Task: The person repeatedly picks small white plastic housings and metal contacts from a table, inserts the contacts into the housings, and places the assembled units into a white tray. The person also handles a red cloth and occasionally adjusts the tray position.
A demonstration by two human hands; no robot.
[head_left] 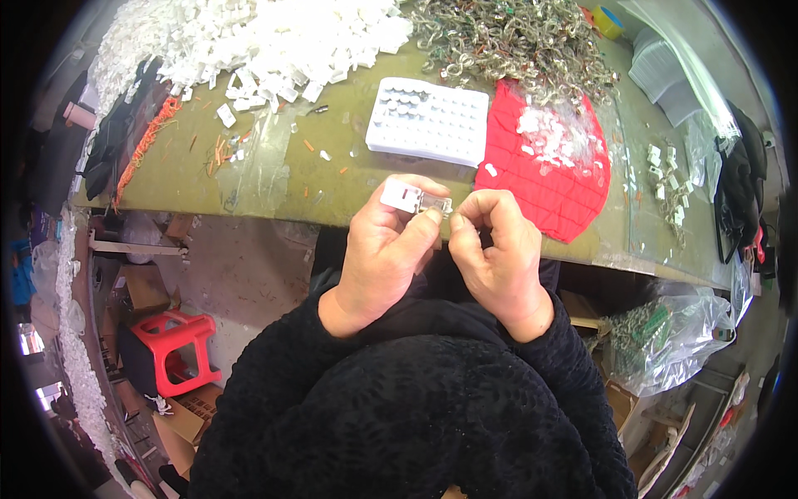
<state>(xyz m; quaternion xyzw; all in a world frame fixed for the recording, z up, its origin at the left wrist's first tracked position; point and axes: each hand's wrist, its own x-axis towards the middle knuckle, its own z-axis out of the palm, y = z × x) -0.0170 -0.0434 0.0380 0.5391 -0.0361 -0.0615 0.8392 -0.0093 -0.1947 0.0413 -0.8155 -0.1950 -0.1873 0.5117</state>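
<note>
My left hand point(376, 258) grips a small white plastic housing point(401, 196) between thumb and fingers, just in front of the table's near edge. A clear-and-metallic end piece point(434, 203) sticks out of the housing toward the right. Close beside that end, my right hand point(504, 262) is closed in a pinch of thumb and forefinger; whatever lies between those fingertips is too small to make out. Beyond both hands lies a white tray point(440, 150) with rows of small holes, several at its far left filled with dark metallic parts. A red quilted cloth point(540, 204) carries a scatter of small white and clear pieces point(561, 137).
White plastic housings point(249, 41) form a big heap at the back left of the green table point(324, 187). Metallic parts point(515, 37) are piled at the back right, and a few white assemblies point(667, 183) lie farther right. Below stand a red stool point(179, 349) and a clear bag point(673, 341).
</note>
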